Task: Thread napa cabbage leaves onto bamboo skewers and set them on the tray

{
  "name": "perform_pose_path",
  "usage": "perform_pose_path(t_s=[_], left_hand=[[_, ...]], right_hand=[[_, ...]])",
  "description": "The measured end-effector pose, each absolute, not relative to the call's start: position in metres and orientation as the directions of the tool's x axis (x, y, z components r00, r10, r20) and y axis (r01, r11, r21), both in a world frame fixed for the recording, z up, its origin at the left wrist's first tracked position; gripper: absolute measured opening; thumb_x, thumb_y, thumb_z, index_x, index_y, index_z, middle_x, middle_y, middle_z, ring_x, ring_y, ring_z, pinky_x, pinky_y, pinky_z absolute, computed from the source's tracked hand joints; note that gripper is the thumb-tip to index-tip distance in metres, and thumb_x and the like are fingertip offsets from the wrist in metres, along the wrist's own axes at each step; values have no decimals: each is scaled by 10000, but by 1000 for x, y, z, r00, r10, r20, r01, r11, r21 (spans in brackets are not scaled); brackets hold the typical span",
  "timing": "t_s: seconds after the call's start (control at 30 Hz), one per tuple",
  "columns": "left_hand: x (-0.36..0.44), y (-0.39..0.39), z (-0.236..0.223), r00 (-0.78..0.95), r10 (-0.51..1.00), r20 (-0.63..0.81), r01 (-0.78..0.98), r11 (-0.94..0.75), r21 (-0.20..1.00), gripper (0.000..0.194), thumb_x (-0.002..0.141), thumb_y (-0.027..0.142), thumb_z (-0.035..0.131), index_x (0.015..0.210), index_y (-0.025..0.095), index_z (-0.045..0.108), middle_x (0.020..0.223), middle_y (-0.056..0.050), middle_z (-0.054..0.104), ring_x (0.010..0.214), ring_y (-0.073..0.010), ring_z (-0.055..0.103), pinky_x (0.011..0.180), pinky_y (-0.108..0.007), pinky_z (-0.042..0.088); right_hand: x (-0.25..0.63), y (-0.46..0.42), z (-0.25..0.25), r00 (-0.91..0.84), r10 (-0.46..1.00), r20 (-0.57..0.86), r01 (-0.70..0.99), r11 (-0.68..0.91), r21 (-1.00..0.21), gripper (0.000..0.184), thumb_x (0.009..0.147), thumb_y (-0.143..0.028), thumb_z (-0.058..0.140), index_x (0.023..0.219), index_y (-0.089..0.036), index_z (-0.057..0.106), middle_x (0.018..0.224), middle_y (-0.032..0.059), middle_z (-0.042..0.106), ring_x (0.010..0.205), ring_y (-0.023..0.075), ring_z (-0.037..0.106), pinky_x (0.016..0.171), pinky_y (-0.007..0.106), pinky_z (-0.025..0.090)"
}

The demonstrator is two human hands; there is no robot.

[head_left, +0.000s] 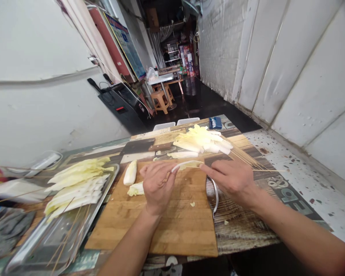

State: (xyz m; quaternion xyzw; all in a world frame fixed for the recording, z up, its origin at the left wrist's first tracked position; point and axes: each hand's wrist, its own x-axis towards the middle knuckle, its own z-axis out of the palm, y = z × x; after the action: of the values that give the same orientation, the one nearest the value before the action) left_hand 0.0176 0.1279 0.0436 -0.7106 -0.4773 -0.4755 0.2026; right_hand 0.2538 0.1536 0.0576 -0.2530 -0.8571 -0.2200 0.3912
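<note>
The table (pixel 241 230) is the largest thing, with a patchwork wood-look top running out on every side of the wooden cutting board (pixel 186 226). Left of the board is a metal tray (pixel 50 239), bearing a layered heap of pale cabbage leaves (pixel 77 188) at its far end and several thin sticks (pixel 64 239) nearer. Past the board's far right part spreads a second heap of cabbage leaves (pixel 201 142), and a fan of thin skewers (pixel 244 155) lies beyond the board's right corner.

The right hand (pixel 231 176) is above the board's right edge, its fingers closed around a single skewer. The left hand (pixel 158 182) is over the board's middle, fingers pinching one bent cabbage leaf (pixel 179 165), which arches above the board's far edge between the two hands. How far the skewer enters it cannot be told.

A metal loop (pixel 216 195) sits at the board's right side. Just beyond its far edge lies a brown handle (pixel 160 147); well past that edge is a blue box (pixel 215 123). Two cabbage chunks (pixel 130 173) rest on the board's far left part, and a small leaf scrap (pixel 192 204) lies right of its middle.
</note>
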Motion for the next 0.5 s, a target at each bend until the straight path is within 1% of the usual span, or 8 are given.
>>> perform_pose_path(t_s=[0.3,0.5], left_hand=[[20,127,45,105,498,861,873,-462,160,61,828,180,721,871,223,726,806,-13,763,814,-187,680,823,-359,400],[20,127,46,101,497,862,873,-459,162,52,827,187,721,865,223,725,798,-14,762,813,-190,684,813,-357,401]], right_hand=[[254,155,55,-556,275,784,627,759,178,285,963,-108,463,1028,-175,732,679,2,615,590,132,480,547,278,315],[254,154,55,-559,271,784,623,760,182,272,956,-102,476,1035,-170,727,688,1,620,603,131,486,551,274,325]])
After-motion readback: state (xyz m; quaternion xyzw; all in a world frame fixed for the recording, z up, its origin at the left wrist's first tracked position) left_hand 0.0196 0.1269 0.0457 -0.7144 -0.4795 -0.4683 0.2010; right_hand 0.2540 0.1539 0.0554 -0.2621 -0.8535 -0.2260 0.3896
